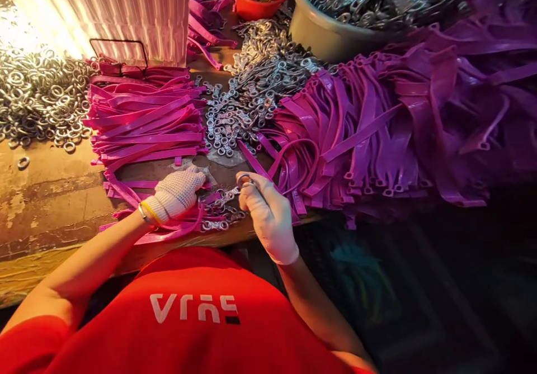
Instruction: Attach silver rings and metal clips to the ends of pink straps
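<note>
My left hand point(178, 194), in a white dotted glove with a yellow cuff, is closed at the near edge of the table, on or against pink straps point(172, 231); its fingertips are partly hidden. To its right, my right hand point(266, 212), in a plain white glove, has its fingers wrapped round a small metal ring point(244, 180). Metal links point(216, 225) lie between the two hands with pink straps beside them. Just beyond my left hand is a neat stack of pink straps point(146, 119).
Loose metal rings point(46, 94) are heaped at the left by a bright ribbed panel point(121, 16). Metal links point(239, 105) are piled in the middle. A red bowl point(255, 8), a large tub point(327, 36) of metal parts and a big purple strap heap point(377, 122) stand beyond.
</note>
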Demonstrator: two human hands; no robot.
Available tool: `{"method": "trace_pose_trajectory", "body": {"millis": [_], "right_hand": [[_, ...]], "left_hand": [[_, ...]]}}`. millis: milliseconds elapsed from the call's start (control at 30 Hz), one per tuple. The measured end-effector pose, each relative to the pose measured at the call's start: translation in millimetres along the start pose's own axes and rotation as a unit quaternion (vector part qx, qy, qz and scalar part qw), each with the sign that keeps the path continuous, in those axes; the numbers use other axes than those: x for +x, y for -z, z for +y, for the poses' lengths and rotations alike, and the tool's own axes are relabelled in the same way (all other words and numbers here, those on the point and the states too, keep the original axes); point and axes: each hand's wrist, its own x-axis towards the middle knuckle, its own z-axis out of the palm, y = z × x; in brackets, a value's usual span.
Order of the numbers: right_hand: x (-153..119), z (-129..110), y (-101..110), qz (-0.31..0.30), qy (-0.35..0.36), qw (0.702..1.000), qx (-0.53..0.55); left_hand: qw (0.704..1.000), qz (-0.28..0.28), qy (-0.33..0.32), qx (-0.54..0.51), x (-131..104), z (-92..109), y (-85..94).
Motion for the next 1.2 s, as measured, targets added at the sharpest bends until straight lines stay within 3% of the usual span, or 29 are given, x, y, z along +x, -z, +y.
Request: {"method": "trace_pose_trajectory", "body": {"millis": [100, 167, 267, 300, 400, 467, 567, 633, 800, 867, 967, 1033, 1200], "right_hand": [[3.5, 6.3, -7.8, 0.03, -0.003, 0.995, 0.092], [5.8, 5.4, -11.4, 0.036, 0.008, 0.993, 0.113], [10.4, -3.2, -14.5, 0.025, 0.04, 0.992, 0.12], [12.5, -7.5, -15.7, 0.017, 0.064, 0.991, 0.113], [20.1, -22.4, -23.1, -0.026, 0.155, 0.986, 0.048], [24.7, -32.5, -30.8, -0.05, 0.203, 0.977, -0.042], [27.2, -45.6, -42.3, -0.054, 0.254, 0.943, -0.209], [25.9, -51.6, -47.3, -0.043, 0.284, 0.911, -0.295], [21.0, -53.5, -51.4, -0.012, 0.345, 0.851, -0.396], [19.8, -50.4, -53.1, 0.008, 0.355, 0.839, -0.412], [18.8, -45.7, -57.1, 0.021, 0.368, 0.834, -0.411], [19.0, -43.5, -59.8, -0.004, 0.367, 0.841, -0.397], [20.4, -45.7, -60.0, -0.092, 0.282, 0.887, -0.354]], "left_hand": [[0.995, -0.043, 0.017, 0.09, 5.1, 3.8, 0.8], [0.995, -0.019, 0.037, 0.088, -2.4, 6.2, 6.3], [0.99, 0.027, 0.075, -0.114, -27.7, 6.8, 18.4], [0.971, 0.031, 0.093, -0.219, -38.3, 7.2, 22.5], [0.869, 0.028, 0.166, -0.465, -68.3, 11.6, 30.9], [0.819, 0.049, 0.203, -0.534, -82.0, 16.4, 31.4], [0.793, 0.085, 0.22, -0.562, -91.8, 21.2, 26.6], [0.81, 0.096, 0.216, -0.537, -94.2, 21.5, 22.3], [0.935, 0.145, 0.146, -0.288, -95.1, 12.7, 11.4], [0.959, 0.144, 0.12, -0.211, -93.8, 5.9, 7.3], [0.963, 0.08, 0.083, -0.242, -92.3, -4.2, 2.9], [0.958, 0.05, 0.063, -0.275, -92.9, -7.9, 0.1], [0.959, 0.08, 0.089, -0.256, -99.0, -6.7, -7.6]]}}
